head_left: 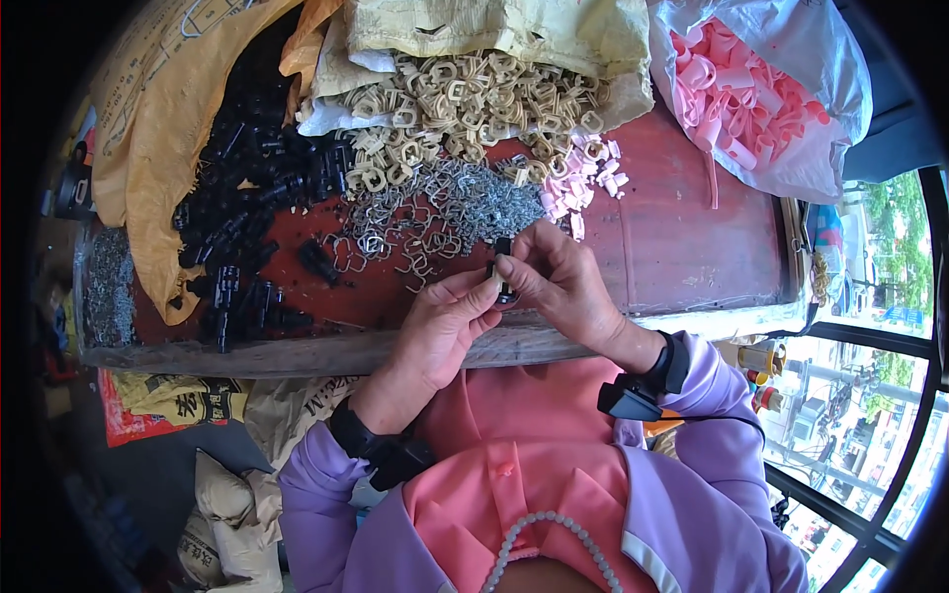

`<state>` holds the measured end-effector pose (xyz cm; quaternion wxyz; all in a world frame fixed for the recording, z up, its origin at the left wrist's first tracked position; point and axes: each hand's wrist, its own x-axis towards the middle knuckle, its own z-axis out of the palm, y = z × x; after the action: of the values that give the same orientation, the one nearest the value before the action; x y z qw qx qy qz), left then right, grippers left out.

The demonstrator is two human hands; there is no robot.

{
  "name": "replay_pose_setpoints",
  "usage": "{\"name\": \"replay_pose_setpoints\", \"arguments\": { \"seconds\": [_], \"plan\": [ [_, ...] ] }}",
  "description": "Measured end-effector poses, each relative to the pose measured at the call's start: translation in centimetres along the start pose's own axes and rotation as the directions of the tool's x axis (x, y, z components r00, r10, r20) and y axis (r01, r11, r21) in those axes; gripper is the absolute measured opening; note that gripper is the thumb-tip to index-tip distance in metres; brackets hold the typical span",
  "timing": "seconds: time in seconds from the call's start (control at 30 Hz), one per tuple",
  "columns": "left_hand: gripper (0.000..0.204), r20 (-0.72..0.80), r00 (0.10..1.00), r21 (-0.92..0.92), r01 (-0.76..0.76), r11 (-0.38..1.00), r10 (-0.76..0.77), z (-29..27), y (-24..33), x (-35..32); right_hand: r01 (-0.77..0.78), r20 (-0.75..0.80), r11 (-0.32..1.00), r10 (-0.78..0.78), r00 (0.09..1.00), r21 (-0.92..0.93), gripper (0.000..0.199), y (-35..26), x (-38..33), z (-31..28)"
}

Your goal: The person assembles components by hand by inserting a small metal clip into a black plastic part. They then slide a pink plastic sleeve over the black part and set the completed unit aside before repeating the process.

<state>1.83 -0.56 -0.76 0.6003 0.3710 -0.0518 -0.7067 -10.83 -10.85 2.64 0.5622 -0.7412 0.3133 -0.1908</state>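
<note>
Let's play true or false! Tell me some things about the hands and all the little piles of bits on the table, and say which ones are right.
1. Both hands hold one small black piece between them. True: the left hand and the right hand pinch it together above the table's front edge.
2. The pile of metal clips is shiny blue. False: it is silver-grey.
3. The black plastic parts lie to the left of the metal clips. True.
4. The pink pieces sit in a yellow sack. False: they are in a clear plastic bag at the far right.
5. The beige rings spill from a sack at the back. True.
</note>
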Motion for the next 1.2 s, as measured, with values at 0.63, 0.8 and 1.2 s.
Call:
{"name": "replay_pose_setpoints", "arguments": {
  "seconds": [0.63,0.8,1.2],
  "plan": [
    [0.021,-0.034,0.999,0.081,0.004,0.997,-0.002,1.0,2.2,0.0,0.304,0.217,0.548,-0.219,0.951,-0.779,0.014,4.7,0.2,-6.5],
    [0.021,-0.042,0.999,0.096,-0.003,0.995,0.007,1.2,2.0,0.4,0.250,0.163,0.580,-0.198,0.967,-0.775,0.014,4.6,0.6,-5.9],
    [0.023,-0.028,1.000,0.129,0.000,0.992,0.004,1.6,1.7,1.2,0.385,0.215,0.738,-0.319,0.923,-0.554,0.019,4.2,0.2,-6.3]
  ]
}}
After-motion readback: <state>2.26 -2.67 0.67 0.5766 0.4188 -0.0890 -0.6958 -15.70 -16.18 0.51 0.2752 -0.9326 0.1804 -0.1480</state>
